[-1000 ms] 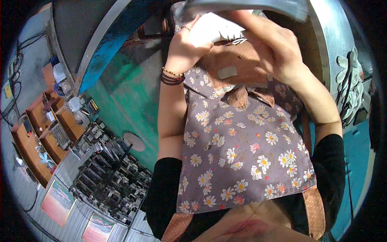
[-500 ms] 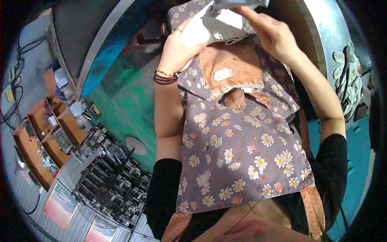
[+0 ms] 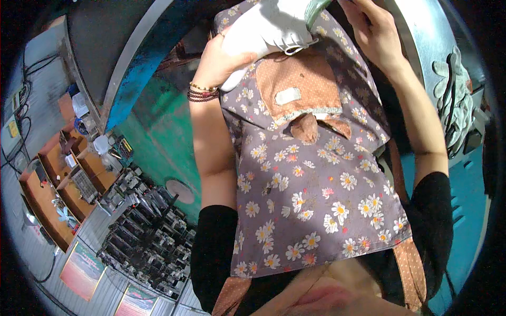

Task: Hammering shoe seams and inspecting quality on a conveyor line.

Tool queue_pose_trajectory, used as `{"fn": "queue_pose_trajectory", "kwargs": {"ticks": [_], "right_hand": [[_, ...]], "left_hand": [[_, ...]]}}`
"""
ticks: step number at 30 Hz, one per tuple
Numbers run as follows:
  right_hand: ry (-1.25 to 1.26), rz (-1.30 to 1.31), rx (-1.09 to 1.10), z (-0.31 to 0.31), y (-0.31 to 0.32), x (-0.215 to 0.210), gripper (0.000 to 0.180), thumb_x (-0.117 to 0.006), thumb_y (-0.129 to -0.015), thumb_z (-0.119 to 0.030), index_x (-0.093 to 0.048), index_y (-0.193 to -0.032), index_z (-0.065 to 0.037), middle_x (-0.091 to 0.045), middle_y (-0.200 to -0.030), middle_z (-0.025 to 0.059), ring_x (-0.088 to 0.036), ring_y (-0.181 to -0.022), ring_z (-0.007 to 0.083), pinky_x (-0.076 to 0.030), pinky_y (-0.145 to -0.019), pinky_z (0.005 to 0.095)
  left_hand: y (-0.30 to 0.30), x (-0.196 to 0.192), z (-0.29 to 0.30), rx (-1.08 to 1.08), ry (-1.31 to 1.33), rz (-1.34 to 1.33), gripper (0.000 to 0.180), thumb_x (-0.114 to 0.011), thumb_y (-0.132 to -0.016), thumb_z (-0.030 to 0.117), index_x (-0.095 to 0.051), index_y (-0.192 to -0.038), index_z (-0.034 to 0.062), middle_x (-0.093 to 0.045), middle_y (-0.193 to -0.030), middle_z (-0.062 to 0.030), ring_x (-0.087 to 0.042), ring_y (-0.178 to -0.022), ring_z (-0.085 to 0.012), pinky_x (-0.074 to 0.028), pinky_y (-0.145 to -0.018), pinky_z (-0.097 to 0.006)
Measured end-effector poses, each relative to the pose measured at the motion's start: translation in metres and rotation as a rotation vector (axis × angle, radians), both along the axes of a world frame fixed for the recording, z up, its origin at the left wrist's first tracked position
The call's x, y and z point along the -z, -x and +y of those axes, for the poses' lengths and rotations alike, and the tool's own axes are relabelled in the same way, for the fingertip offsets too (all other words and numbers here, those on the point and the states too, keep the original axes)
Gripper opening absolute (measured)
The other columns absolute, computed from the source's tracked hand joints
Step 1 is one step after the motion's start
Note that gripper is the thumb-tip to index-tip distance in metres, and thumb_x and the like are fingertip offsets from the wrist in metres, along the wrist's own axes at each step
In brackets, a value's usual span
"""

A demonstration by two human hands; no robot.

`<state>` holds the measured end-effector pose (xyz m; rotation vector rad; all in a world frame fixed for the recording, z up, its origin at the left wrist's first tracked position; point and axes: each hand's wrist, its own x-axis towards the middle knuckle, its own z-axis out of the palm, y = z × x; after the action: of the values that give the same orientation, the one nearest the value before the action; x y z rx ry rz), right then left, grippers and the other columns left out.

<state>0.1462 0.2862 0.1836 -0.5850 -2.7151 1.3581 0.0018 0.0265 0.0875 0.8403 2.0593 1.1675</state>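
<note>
nearest, a grey daisy-printed apron [image 3: 321, 205] covers the person's front; its tan dotted panel [image 3: 316, 66] bears a pale rectangular patch [image 3: 288, 95], any marking on it too small to read. both forearms reach away from the body, elbows bent. the left hand [image 3: 221, 59], beaded bracelets [image 3: 203, 94] at its wrist, is closed round a white shoe [image 3: 271, 29], thumb along the near side; the shoe sits at the far edge of view, above the apron, laces [image 3: 295, 47] toward the right. a grey-green piece [image 3: 316, 11] shows at its right end. the right hand [image 3: 380, 37] is raised right of the shoe, fingers part-curled; whether it grips anything i cannot tell. farther right lie whitish gloves [image 3: 454, 105]. far left, red-and-green posters [image 3: 81, 273] carry print too small to make out.
</note>
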Motion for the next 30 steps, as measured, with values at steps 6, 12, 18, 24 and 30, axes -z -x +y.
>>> {"fn": "queue_pose_trajectory", "kwargs": {"ticks": [6,12,18,24,30], "right_hand": [[-0.293,0.463,-0.26,0.025,-0.001,0.068,0.043,-0.054,-0.09,0.006,-0.052,-0.132,-0.003,-0.063,-0.12,0.0188,-0.067,-0.098,0.0264,-0.051,-0.081,0.0301],[0.665,1.515,0.001,-0.01,0.047,0.082,0.049,-0.052,-0.092,0.003,-0.045,-0.14,-0.005,-0.064,-0.122,0.0119,-0.064,-0.101,0.0195,-0.049,-0.083,0.0282],[-0.242,0.491,-0.256,0.031,0.006,0.053,0.046,-0.054,-0.09,0.003,-0.049,-0.135,-0.003,-0.059,-0.123,0.0238,-0.062,-0.11,0.0246,-0.048,-0.089,0.0288],[0.294,1.704,-0.281,-0.005,0.056,0.116,0.048,-0.055,-0.092,-0.004,-0.045,-0.139,-0.004,-0.066,-0.088,0.0133,-0.065,-0.074,0.0221,-0.05,-0.069,0.033],[0.418,1.079,-0.397,0.012,0.009,0.066,0.053,-0.054,-0.089,0.005,-0.045,-0.139,-0.006,-0.067,-0.105,0.0142,-0.064,-0.07,0.0211,-0.05,-0.061,0.032]], "left_hand": [[-0.005,-0.005,0.003,-0.065,-0.039,-0.14,0.06,-0.077,-0.07,0.016,-0.055,-0.122,-0.0029,-0.066,-0.109,-0.0091,-0.063,-0.096,-0.0167,-0.051,-0.085,-0.031],[0.0,0.009,0.0,-0.078,-0.074,-0.182,0.059,-0.079,-0.068,0.018,-0.058,-0.12,-0.0005,-0.067,-0.107,-0.0084,-0.063,-0.095,-0.0161,-0.051,-0.086,-0.032],[0.001,0.005,0.0,-0.076,-0.107,-0.191,0.06,-0.079,-0.07,0.014,-0.057,-0.123,-0.0009,-0.066,-0.109,-0.007,-0.062,-0.097,-0.0149,-0.051,-0.086,-0.03],[-0.002,0.006,0.0,-0.076,-0.168,-0.292,0.063,-0.08,-0.07,0.011,-0.055,-0.126,-0.0014,-0.064,-0.111,-0.0066,-0.06,-0.099,-0.0127,-0.05,-0.087,-0.029],[-0.001,0.003,0.002,-0.048,-0.027,-0.173,0.063,-0.079,-0.07,0.013,-0.054,-0.127,-0.0009,-0.064,-0.112,-0.0066,-0.06,-0.099,-0.0127,-0.05,-0.086,-0.029]]}}
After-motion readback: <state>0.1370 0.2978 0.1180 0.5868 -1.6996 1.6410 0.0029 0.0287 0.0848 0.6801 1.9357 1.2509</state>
